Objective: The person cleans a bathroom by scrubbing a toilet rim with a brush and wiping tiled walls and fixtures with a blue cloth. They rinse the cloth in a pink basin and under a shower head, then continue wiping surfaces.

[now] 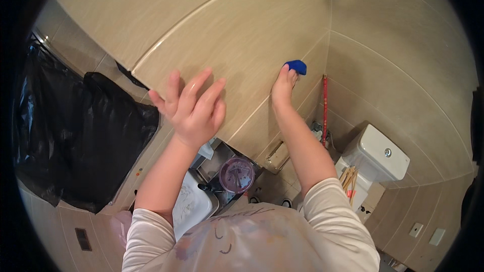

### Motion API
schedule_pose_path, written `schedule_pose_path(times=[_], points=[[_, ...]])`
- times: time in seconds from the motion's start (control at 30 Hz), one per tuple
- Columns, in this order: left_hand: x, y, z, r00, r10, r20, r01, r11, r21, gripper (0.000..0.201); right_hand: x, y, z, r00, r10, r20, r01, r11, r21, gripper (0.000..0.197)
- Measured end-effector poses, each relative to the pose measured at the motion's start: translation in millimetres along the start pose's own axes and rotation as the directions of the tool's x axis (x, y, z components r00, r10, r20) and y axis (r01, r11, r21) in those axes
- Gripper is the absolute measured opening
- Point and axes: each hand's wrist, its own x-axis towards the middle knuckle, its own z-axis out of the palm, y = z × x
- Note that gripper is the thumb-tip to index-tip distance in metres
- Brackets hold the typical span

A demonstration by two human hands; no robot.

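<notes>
My right hand (285, 86) is raised against the beige tiled wall (242, 45), its fingers closed round a blue cloth (297, 67) that touches the tiles. Part of the cloth is hidden by the fingers. To the left, my left hand (194, 111) is held up near the same wall with its fingers spread and nothing in them. I cannot tell whether its fingertips touch the tiles.
Black plastic sheeting (80, 126) hangs at the left. Below stand a white basin (194, 201) and a purple bucket (237, 175). A red pole (325, 111) leans in the corner by the white toilet (378, 153), with wooden sticks (348, 177) near it.
</notes>
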Motion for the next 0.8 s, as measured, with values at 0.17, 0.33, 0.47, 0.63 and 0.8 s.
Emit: schedule_pose_path(times=[0.17, 0.33, 0.47, 0.63, 0.8], points=[[-3.4, -2.1, -2.1, 1.0, -0.01, -0.011, 0.009, 0.997, -0.07, 0.026, -115.3, -4.1, 2.2, 0.981, -0.047, 0.19, 0.057, 0.997, -0.045, 0.05], [-4.7, -5.8, -4.1, 1.0, 0.005, -0.03, -0.011, 0.979, -0.205, 0.026, -228.4, -21.1, -14.2, 0.876, -0.258, 0.408, 0.31, 0.948, -0.066, 0.058], [-10.0, -13.2, -14.3, 0.999, 0.028, -0.035, -0.039, 0.937, -0.347, 0.027, -235.6, -13.3, -14.5, 0.87, -0.275, 0.41, 0.33, 0.942, -0.068, 0.062], [-73.8, -12.9, -25.1, 0.991, 0.134, 0.029, -0.097, 0.84, -0.534, 0.029, -261.6, 81.2, -35.3, 0.902, 0.047, 0.429, 0.068, 0.966, -0.25, 0.064], [-155.7, -35.0, -43.6, 0.967, 0.052, 0.249, 0.098, 0.826, -0.554, 0.027, -259.1, 61.2, -59.5, 0.885, 0.0, 0.465, 0.173, 0.928, -0.329, 0.054]])
